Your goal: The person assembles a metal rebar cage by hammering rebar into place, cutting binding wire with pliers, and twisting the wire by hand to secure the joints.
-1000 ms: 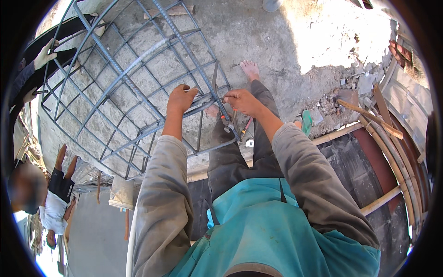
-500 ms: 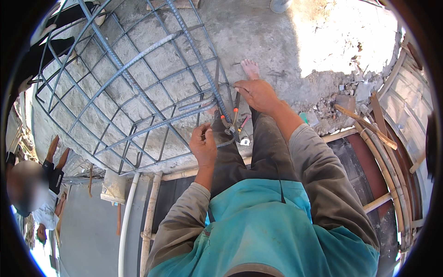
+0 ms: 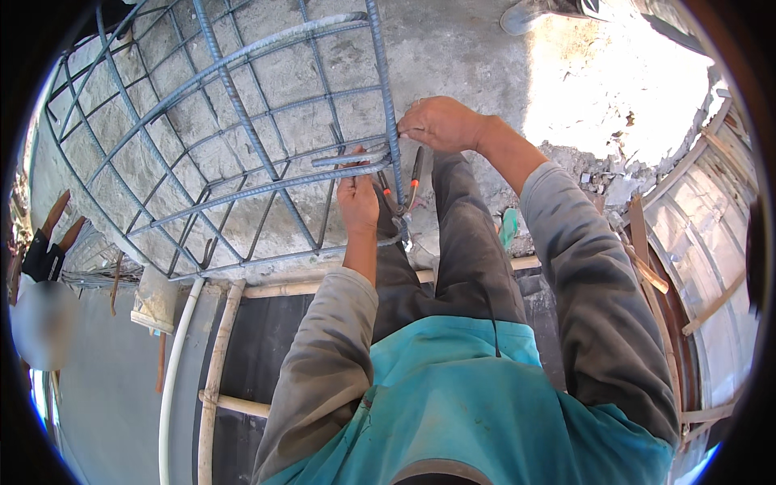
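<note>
A cage of ribbed steel rebar (image 3: 260, 149) fills the upper left. My left hand (image 3: 357, 202) is inside the cage's near corner, fingers closed just below a bent rebar hook (image 3: 352, 160); what they hold, if anything, I cannot make out. My right hand (image 3: 444, 124) is just right of the thick corner bar, its thumb and fingers pinched together beside it. Whatever is in that pinch is too small to name. Below my right hand, between my legs, are pincers (image 3: 414, 179) with dark handles and orange bands, their handles spread. The corner bar partly hides them.
Rough concrete lies under the cage. Bamboo poles (image 3: 217, 376) and a white pipe (image 3: 178, 376) run along the lower left. Rubble, a green scrap (image 3: 508, 228) and wooden sticks (image 3: 647, 267) lie to the right. Another person (image 3: 44, 323) is at the far left.
My left hand has risen to the bent hook, and my right hand has moved up along the corner bar. The view has shifted, so the cage sits higher in it.
</note>
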The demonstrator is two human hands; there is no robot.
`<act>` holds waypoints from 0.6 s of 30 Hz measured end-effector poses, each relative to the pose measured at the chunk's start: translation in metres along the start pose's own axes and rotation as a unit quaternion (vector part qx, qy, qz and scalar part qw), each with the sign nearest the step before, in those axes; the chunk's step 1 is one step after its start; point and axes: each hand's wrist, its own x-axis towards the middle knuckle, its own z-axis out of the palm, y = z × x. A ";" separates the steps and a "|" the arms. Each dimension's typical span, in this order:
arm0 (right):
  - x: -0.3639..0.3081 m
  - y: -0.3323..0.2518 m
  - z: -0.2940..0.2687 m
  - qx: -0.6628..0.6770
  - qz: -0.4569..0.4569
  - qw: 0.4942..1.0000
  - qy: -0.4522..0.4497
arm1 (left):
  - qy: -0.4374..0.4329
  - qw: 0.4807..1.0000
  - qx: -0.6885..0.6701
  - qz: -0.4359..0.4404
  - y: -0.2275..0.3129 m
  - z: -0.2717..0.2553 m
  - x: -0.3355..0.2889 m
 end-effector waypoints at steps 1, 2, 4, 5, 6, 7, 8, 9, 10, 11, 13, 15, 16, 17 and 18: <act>-0.001 0.001 0.003 0.002 0.028 1.000 0.004 | -0.001 1.000 -0.008 -0.007 -0.004 -0.002 0.000; -0.006 0.000 0.006 0.003 0.054 0.998 0.017 | -0.005 1.000 -0.018 -0.012 -0.008 -0.003 0.000; -0.024 -0.008 0.013 0.011 0.156 0.985 0.070 | 0.034 0.999 -0.008 -0.001 -0.009 -0.005 -0.002; -0.040 -0.018 0.019 0.016 0.229 0.967 0.111 | 0.076 0.997 0.011 0.016 -0.005 -0.005 -0.005; -0.056 -0.030 0.025 0.023 0.299 0.942 0.152 | 0.119 0.992 0.030 0.034 0.001 -0.004 -0.008; -0.073 -0.043 0.031 0.054 0.355 0.914 0.188 | 0.088 0.992 0.081 0.034 0.011 -0.003 -0.010; -0.091 -0.058 0.037 0.086 0.416 0.879 0.217 | 0.058 0.989 0.134 0.032 0.025 -0.007 -0.018; -0.107 -0.073 0.043 0.120 0.431 0.865 0.228 | 0.027 0.981 0.189 0.028 0.041 -0.010 -0.026; -0.120 -0.086 0.049 0.152 0.462 0.841 0.235 | 0.009 0.965 0.244 0.097 0.058 -0.012 -0.029; -0.129 -0.096 0.055 0.191 0.480 0.828 0.220 | -0.011 0.941 0.297 0.164 0.075 -0.016 -0.032; -0.138 -0.107 0.065 0.267 0.523 0.787 0.188 | -0.032 0.899 0.360 0.248 0.103 -0.017 -0.021; -0.127 -0.103 0.075 0.241 0.469 0.813 0.248 | -0.034 0.883 0.377 0.277 0.122 -0.014 0.001; -0.118 -0.098 0.078 0.234 0.442 0.822 0.272 | -0.062 0.843 0.444 0.297 0.129 -0.009 0.017; -0.108 -0.091 0.081 0.275 0.442 0.813 0.261 | -0.090 0.804 0.495 0.315 0.133 -0.003 0.036; -0.097 -0.085 0.084 0.324 0.443 0.800 0.242 | -0.117 0.760 0.543 0.338 0.135 0.002 0.054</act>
